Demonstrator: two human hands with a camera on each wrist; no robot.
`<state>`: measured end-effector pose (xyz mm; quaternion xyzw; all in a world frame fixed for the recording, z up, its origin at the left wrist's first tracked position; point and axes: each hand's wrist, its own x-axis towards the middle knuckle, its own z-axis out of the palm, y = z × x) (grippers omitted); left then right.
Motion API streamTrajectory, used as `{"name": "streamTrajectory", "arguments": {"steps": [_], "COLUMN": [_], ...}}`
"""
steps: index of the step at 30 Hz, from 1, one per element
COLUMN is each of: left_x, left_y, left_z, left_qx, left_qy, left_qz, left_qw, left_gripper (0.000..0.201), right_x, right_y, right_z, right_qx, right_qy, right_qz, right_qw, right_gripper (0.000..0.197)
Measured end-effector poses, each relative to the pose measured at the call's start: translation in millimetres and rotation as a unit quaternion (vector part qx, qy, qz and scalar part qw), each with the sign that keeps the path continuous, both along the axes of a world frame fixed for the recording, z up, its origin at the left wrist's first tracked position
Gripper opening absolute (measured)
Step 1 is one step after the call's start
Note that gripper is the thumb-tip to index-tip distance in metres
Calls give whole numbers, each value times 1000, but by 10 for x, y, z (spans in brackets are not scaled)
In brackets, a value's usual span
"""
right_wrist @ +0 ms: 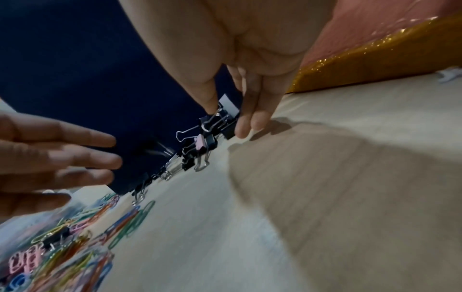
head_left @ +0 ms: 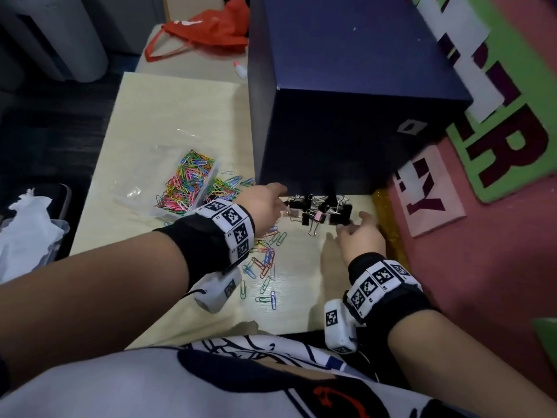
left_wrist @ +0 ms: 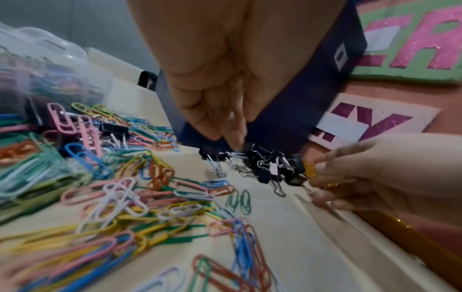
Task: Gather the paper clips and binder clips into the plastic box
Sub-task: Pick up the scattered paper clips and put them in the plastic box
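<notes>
A heap of black binder clips [head_left: 319,211] with one pink one lies on the table against the foot of a dark blue box [head_left: 346,131]. My left hand [head_left: 268,203] reaches in from the left, and its straight fingers [left_wrist: 235,142] touch the wire handles. My right hand [head_left: 354,226] comes from the right, with thumb [right_wrist: 210,100] and fingertips [right_wrist: 246,124] either side of the end black clip, holding nothing clearly. The clear plastic box [head_left: 211,179], full of coloured paper clips [head_left: 187,182], sits to the left. Loose paper clips [head_left: 265,257] are scattered under my left wrist.
The tall dark blue box blocks the far side of the heap. A gold glitter strip [head_left: 388,224] and pink and green letter boards [head_left: 428,194] border the table [head_left: 187,110] on the right. Another black binder clip [left_wrist: 115,128] lies among paper clips by the plastic box.
</notes>
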<state>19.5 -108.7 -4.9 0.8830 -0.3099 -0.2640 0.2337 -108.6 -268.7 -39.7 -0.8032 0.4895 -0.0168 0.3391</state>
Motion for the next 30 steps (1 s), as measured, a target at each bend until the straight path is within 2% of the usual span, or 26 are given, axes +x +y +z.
{"name": "streamTrajectory", "arguments": {"steps": [1, 3, 4, 6, 8, 10, 13, 16, 19, 23, 26, 30], "left_x": [-7, -16, -20, -17, -14, -34, -155, -298, -302, -143, -67, -46], "left_y": [-1, 59, 120, 272, 443, 588, 703, 763, 876, 1100, 1245, 1320], "left_z": [-16, -57, -81, -130, -187, -240, -299, -314, -288, -238, -255, -273], "left_qx": [5, 42, 66, 95, 111, 134, 162, 129, 88, 124, 172, 175], "left_qy": [4, -21, -39, -66, -90, -98, -78, -64, -48, -66, -90, -96], "left_qz": [-6, -41, -61, -83, -75, -58, -71, -123, -107, -41, -32, -50], "left_qw": [1000, 998, 995, 990, 987, 984, 981, 982, 989, 989, 980, 979], "left_gripper": [45, 44, 41, 36, 37, 42, 51, 51, 47, 37, 39, 39], "right_x": [-9, -31, -32, -13, 47, 122, 215, 299, 396, 484, 489, 537], "right_y": [-10, 9, 51, 176, 317, 449, 636, 791, 849, 830, 881, 962], "right_z": [-11, 4, 33, 62, 34, 2, -21, 6, 38, 51, 24, 37], "right_qx": [-17, -75, -94, -71, -32, -15, -13, -10, -12, -38, -61, -51], "right_qy": [-7, -3, 17, 51, 54, 79, 117, 131, 122, 89, 131, 157], "right_qz": [2, 52, 100, 212, 302, 363, 404, 460, 482, 439, 451, 480], "right_qw": [1000, 996, 990, 973, 951, 928, 907, 878, 868, 893, 880, 862], "right_gripper": [56, 44, 34, 18, 22, 36, 47, 47, 40, 37, 43, 40]}}
